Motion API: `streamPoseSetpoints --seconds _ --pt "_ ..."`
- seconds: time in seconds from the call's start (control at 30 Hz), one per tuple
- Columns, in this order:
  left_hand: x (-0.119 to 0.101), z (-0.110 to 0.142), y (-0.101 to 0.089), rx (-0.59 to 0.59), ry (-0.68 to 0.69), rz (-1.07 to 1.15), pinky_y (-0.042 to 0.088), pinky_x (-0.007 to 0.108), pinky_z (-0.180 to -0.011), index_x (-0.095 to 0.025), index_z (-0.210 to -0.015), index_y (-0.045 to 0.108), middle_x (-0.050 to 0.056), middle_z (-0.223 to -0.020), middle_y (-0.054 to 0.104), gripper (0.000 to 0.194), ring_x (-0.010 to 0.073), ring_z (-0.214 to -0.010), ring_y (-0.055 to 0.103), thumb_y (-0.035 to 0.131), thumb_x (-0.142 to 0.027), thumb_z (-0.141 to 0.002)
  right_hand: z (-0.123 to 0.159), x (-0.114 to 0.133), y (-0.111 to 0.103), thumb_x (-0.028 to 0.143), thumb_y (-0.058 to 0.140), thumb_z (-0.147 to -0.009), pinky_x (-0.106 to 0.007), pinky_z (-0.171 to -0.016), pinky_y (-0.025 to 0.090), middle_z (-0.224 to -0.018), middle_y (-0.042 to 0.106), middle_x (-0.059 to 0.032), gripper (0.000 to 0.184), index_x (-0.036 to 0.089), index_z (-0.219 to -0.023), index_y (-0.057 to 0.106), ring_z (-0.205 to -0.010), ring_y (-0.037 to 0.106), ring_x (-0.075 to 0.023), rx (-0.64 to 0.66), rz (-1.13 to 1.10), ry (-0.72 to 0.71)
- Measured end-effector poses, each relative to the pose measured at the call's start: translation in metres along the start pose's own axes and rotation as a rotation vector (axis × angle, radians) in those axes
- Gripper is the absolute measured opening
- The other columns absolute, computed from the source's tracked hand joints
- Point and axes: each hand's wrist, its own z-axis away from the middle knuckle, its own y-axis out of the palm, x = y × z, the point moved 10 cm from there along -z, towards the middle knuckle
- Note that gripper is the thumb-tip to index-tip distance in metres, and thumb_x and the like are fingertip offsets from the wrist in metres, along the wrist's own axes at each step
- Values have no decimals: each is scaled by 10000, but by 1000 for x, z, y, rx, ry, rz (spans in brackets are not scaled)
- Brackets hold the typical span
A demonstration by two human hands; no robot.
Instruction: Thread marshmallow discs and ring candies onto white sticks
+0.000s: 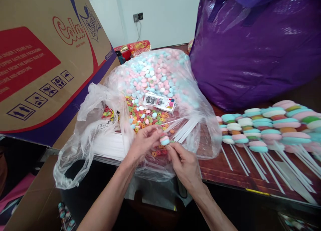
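A short stack of pink, white and blue marshmallow candies is between my hands, above the open plastic bag. My left hand pinches at the upper left of the stack, its fingertips touching a candy. My right hand is closed just below the stack, thumb against finger, at the lower end of its stick; the stick is mostly hidden. Under my hands lie fruit-coloured ring candies. Loose white sticks rest to the right, and a small stack of printed cards lies on the candies.
The clear plastic bag holds many pastel marshmallows. Finished candy skewers lie in rows on the wooden table at right. A large purple bag stands behind them. A big carton stands at left.
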Motion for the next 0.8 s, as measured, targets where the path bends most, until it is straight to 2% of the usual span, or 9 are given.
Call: streamPoseSetpoints --seconds 0.07,0.13,0.23,0.3,0.43,0.53,0.63,0.7,0.8 --pt "-25 -11 -14 -148 184 -315 506 302 -775 -172 -1017 726 69 -944 709 280 187 -831 653 625 -402 -894 1 -12 -2 315 483 -996 -213 -534 373 -575 502 49 293 208 -734 561 -509 484 -103 -19 -16 74" --pt "-46 -19 -17 -245 316 -746 480 337 -850 -185 -958 751 91 -993 687 220 227 -918 632 537 -218 -919 3 -22 -2 353 480 -996 -218 -524 371 -572 501 48 301 212 -744 565 -508 480 -110 -19 -25 136" --pt "-49 -32 -10 -229 333 -1256 446 385 -904 -176 -938 756 142 -1069 647 321 286 -1043 587 456 -74 -884 5 -25 0 378 477 -992 -223 -529 376 -571 493 47 307 214 -750 569 -515 483 -116 -17 -30 160" --pt "-46 -39 -10 -209 313 -1412 450 384 -878 -169 -947 747 154 -1089 627 332 288 -1035 586 432 -78 -891 4 -22 1 376 475 -989 -225 -535 380 -568 492 47 311 215 -738 561 -516 484 -117 -14 -31 147" --pt "-47 -48 -21 -223 300 -1408 455 349 -827 -167 -849 735 123 -982 644 287 242 -902 605 456 -117 -892 4 -18 1 367 469 -989 -226 -529 372 -563 491 49 316 218 -721 545 -508 481 -113 -5 -29 143" --pt "-56 -48 -40 -298 332 -1269 452 332 -836 -163 -793 724 91 -840 656 248 234 -892 602 495 -158 -888 4 -19 1 369 466 -990 -226 -533 372 -564 482 51 313 217 -731 553 -508 482 -114 -2 -15 154" --pt "-64 -45 -56 -389 348 -1223 452 322 -831 -147 -801 715 87 -829 662 231 232 -919 603 500 -162 -884 5 -21 2 371 468 -989 -226 -542 376 -574 505 44 308 213 -745 569 -518 504 -117 14 1 157" --pt "-64 -46 -56 -375 354 -1245 448 311 -827 -141 -805 706 94 -877 676 226 223 -918 611 494 -143 -882 5 -21 3 372 473 -987 -226 -539 373 -578 520 41 303 210 -754 581 -519 513 -119 16 10 155" --pt "-62 -49 -45 -307 351 -1288 438 299 -806 -152 -815 704 92 -894 698 228 215 -876 627 488 -138 -888 5 -21 3 374 474 -988 -226 -530 371 -572 519 41 298 210 -770 594 -513 508 -122 10 17 149"
